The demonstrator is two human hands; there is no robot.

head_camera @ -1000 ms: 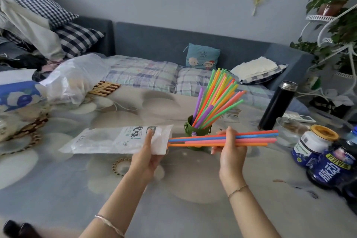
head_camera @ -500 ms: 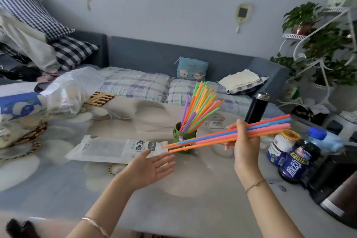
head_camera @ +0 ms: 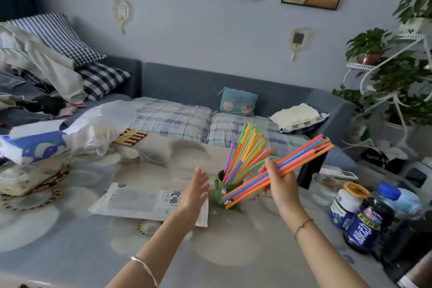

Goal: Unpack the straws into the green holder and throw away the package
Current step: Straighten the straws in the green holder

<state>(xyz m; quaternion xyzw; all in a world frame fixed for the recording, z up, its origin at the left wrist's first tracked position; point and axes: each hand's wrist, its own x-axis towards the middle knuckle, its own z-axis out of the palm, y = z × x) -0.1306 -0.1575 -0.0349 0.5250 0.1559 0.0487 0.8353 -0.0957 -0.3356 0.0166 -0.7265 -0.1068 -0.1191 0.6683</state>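
The right hand point(head_camera: 281, 181) pinches a loose bundle of long plastic straws in orange, pink and blue point(head_camera: 308, 155), fingers and thumb curled round it near its middle; the bundle slants, its upper ends rising to the right past a tall black flask point(head_camera: 309, 172), its lower ends crossing in front of the small green cup-shaped holder point(head_camera: 221, 190); whether those ends touch the holder cannot be told; the holder stands upright on the pale flower-patterned tablecloth point(head_camera: 70, 248) and already carries a fan of upright coloured straws, green, orange, pink and purple point(head_camera: 246, 151), leaning up and to the right; the left hand point(head_camera: 195, 190) is spread with straight fingers and holds nothing, raised just left of the holder and above the right end of the flat white printed plastic package point(head_camera: 135, 201); whether it touches the package cannot be told; the package lies flat on the cloth, left of the holder and just beside it; each wrist wears a thin bracelet; at the right edge of the table stand a white and blue jar with an orange lid point(head_camera: 348, 203), a dark blue bottle with a printed label point(head_camera: 367, 225) and a pale bottle with a blue cap point(head_camera: 397, 196), close together; at the far left sit a blue and white tissue box point(head_camera: 32, 146) and a crumpled clear plastic bag point(head_camera: 98, 131); behind the table runs a grey-blue sofa point(head_camera: 187, 84).
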